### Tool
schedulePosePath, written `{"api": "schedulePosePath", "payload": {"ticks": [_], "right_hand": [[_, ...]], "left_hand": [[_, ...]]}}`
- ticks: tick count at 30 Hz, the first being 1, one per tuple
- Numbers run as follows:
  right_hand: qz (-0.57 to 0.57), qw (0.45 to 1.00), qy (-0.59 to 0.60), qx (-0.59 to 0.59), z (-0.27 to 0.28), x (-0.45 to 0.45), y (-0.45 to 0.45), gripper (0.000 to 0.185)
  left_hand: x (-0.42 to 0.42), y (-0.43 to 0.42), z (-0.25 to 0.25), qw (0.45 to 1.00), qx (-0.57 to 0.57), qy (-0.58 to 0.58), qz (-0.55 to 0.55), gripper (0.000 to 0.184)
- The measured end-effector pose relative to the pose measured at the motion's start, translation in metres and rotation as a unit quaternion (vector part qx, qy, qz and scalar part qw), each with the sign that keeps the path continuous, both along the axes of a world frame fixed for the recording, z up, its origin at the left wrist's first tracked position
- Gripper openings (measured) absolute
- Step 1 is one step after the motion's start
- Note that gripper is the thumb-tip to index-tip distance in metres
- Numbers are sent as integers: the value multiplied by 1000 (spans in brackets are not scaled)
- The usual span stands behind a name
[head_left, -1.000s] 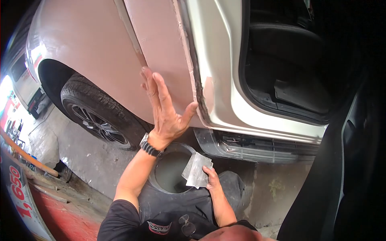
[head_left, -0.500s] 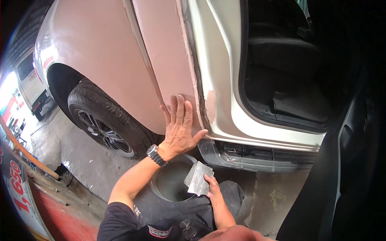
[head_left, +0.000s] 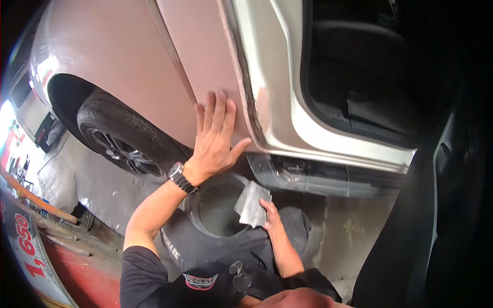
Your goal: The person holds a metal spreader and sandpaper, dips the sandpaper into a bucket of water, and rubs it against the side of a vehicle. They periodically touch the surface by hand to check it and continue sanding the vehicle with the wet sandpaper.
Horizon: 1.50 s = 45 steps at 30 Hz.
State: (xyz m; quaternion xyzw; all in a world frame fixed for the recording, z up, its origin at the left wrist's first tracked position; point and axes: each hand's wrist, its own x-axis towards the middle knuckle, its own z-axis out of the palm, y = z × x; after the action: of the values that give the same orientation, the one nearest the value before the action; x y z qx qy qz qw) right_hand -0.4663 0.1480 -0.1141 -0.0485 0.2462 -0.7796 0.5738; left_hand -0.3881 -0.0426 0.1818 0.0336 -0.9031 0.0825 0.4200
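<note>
My left hand (head_left: 215, 133), with a black-strapped watch (head_left: 181, 176) on its wrist, lies flat on the lower part of a dull pink car panel (head_left: 197, 49). Its fingers are stretched out and point up, and the thumb sits apart near the panel's rough edge. Lower down, my right hand (head_left: 271, 214) grips pale grey folded sheets that look like sandpaper (head_left: 250, 204). These overlap the right side of a round bucket (head_left: 204, 231), which stands between my legs. The bucket's interior looks grey, and its contents are unclear.
A tyre (head_left: 118, 123) stands in the wheel arch to the left. On the right are the white door frame (head_left: 280, 115), the dark cabin and a plastic side step (head_left: 308, 182). A sign (head_left: 28, 246) and an orange pole (head_left: 38, 197) lie at far left, by the concrete floor.
The view has shifted, so the car, bucket and both hands appear higher and somewhat left. My left hand stays flat on the panel, while my right still grips the sheets.
</note>
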Motion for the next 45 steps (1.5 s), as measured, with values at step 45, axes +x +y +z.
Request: {"api": "schedulePosePath", "payload": {"ticks": [45], "right_hand": [[-39, 889, 445, 102, 15, 55, -25, 18]], "left_hand": [[271, 153, -172, 648, 557, 22, 519, 85]]}}
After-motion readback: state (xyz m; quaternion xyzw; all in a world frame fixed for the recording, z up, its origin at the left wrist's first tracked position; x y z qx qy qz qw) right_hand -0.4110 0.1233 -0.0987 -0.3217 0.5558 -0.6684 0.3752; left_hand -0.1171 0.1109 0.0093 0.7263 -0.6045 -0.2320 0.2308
